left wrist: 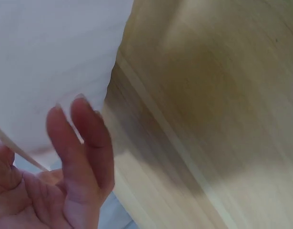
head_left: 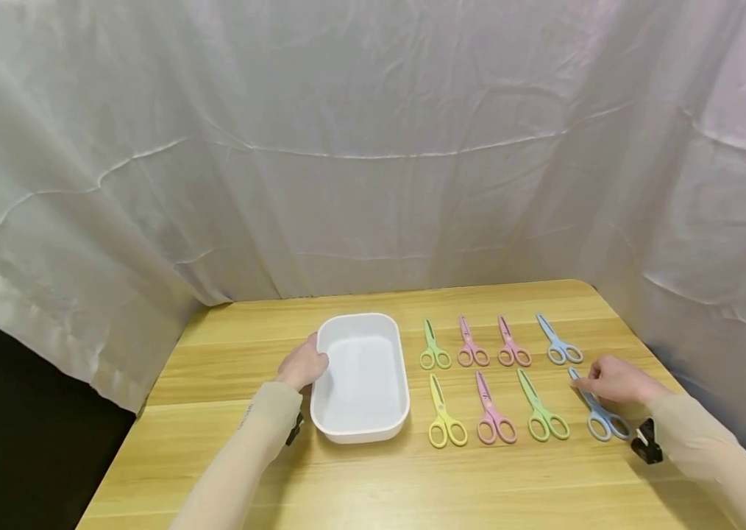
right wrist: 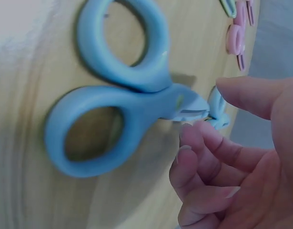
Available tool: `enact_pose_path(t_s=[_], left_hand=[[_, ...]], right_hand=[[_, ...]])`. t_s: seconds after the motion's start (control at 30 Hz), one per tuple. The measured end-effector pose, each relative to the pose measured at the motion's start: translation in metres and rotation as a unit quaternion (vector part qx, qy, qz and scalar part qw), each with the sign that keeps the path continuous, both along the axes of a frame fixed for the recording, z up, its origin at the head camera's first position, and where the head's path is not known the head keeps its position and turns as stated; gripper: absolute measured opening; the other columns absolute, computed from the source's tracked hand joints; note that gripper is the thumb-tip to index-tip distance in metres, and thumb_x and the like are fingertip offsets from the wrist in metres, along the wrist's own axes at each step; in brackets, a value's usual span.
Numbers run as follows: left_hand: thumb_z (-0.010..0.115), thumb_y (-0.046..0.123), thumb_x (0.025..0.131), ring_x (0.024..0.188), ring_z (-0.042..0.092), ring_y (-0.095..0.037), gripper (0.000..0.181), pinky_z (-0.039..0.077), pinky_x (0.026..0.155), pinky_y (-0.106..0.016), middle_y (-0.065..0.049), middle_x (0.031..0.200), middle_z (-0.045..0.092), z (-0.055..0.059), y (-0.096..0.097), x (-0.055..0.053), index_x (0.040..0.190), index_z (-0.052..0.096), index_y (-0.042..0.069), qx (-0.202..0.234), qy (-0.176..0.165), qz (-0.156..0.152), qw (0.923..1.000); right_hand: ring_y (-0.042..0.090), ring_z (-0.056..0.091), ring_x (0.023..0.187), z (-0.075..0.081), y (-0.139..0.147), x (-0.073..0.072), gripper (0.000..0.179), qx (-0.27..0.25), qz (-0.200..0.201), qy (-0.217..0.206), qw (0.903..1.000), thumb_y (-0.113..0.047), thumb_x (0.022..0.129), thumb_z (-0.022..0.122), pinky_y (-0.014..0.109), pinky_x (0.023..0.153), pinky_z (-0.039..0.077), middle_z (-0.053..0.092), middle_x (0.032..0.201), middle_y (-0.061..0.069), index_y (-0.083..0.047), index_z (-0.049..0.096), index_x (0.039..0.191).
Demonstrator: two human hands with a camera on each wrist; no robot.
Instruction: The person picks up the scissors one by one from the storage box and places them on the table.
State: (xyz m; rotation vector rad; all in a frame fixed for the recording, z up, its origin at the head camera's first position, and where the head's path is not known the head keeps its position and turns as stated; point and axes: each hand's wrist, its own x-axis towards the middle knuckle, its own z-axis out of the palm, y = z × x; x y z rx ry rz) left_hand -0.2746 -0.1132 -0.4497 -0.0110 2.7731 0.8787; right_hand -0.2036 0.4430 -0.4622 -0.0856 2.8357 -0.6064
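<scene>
My left hand holds the left rim of a white rectangular tray, thumb over the edge. In the left wrist view, two fingers of the left hand stand up outside the tray's wall. At the far right, my right hand is over the blades of a pair of blue scissors lying on the table. The right wrist view shows the thumb apart from the loosely bent fingers of the right hand, close to the blade of the blue scissors. Whether the fingertips touch it, I cannot tell.
Two rows of scissors lie right of the tray: green, pink, another pink and blue behind; yellow, pink and green in front. A grey curtain hangs behind the wooden table.
</scene>
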Motion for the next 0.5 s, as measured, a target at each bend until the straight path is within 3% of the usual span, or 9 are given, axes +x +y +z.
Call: enact_pose_path(t_s=[0.1,0.2,0.3,0.4,0.43,0.5], left_hand=[[0.039,0.034,0.104,0.119,0.063,-0.043,0.062,0.055,0.099,-0.054,-0.026,0.149,0.050,0.001,-0.004,-0.001,0.157,0.026,0.003,-0.010,-0.008,-0.003,0.9999],[0.034,0.043,0.106,0.113,0.066,-0.041,0.069,0.050,0.104,-0.056,-0.028,0.153,0.043,0.008,-0.009,-0.003,0.159,0.019,0.000,-0.024,-0.016,-0.005,0.9996],[0.032,0.047,0.106,0.082,0.071,-0.030,0.072,0.058,0.087,-0.048,-0.029,0.152,0.045,0.020,-0.015,-0.004,0.161,0.014,0.004,-0.021,-0.029,-0.003,0.9994],[0.030,0.050,0.106,0.054,0.060,-0.018,0.072,0.057,0.062,-0.037,-0.028,0.142,0.055,0.035,-0.023,-0.006,0.162,0.011,0.009,-0.032,-0.036,-0.016,0.9987],[0.029,0.051,0.106,0.052,0.056,-0.017,0.072,0.057,0.060,-0.037,-0.027,0.142,0.056,0.041,-0.026,-0.007,0.162,0.011,0.010,-0.036,-0.037,-0.019,0.9985],[0.027,0.052,0.106,0.074,0.068,-0.027,0.072,0.060,0.078,-0.044,-0.028,0.146,0.052,0.053,-0.031,-0.008,0.162,0.011,0.008,-0.055,-0.025,-0.037,0.9975]], right_hand=[[0.013,0.044,0.056,0.005,-0.004,-0.003,0.036,0.001,0.004,0.025,0.9997,-0.036,0.095,0.065,0.025,0.052,0.036,0.048,0.062,-0.004,-0.011,0.056,0.072],[0.012,0.043,0.056,0.012,-0.007,-0.007,0.031,0.000,0.015,0.052,0.9985,-0.031,0.096,0.065,0.026,0.052,0.036,0.048,0.064,-0.002,-0.009,0.056,0.076],[0.011,0.043,0.054,0.023,-0.009,-0.013,0.029,0.015,0.025,0.078,0.9966,-0.031,0.096,0.065,0.026,0.051,0.036,0.048,0.063,-0.003,-0.008,0.057,0.080],[0.011,0.044,0.053,0.037,-0.009,-0.018,0.028,0.034,0.032,0.098,0.9941,-0.033,0.096,0.064,0.026,0.050,0.036,0.049,0.061,-0.003,-0.007,0.059,0.086],[0.012,0.045,0.053,0.041,-0.009,-0.019,0.029,0.040,0.033,0.105,0.9931,-0.033,0.097,0.064,0.027,0.050,0.036,0.050,0.060,-0.003,-0.006,0.060,0.088],[0.013,0.048,0.056,0.051,-0.009,-0.023,0.031,0.049,0.036,0.123,0.9905,-0.033,0.097,0.063,0.028,0.051,0.039,0.056,0.064,0.000,-0.003,0.061,0.094]])
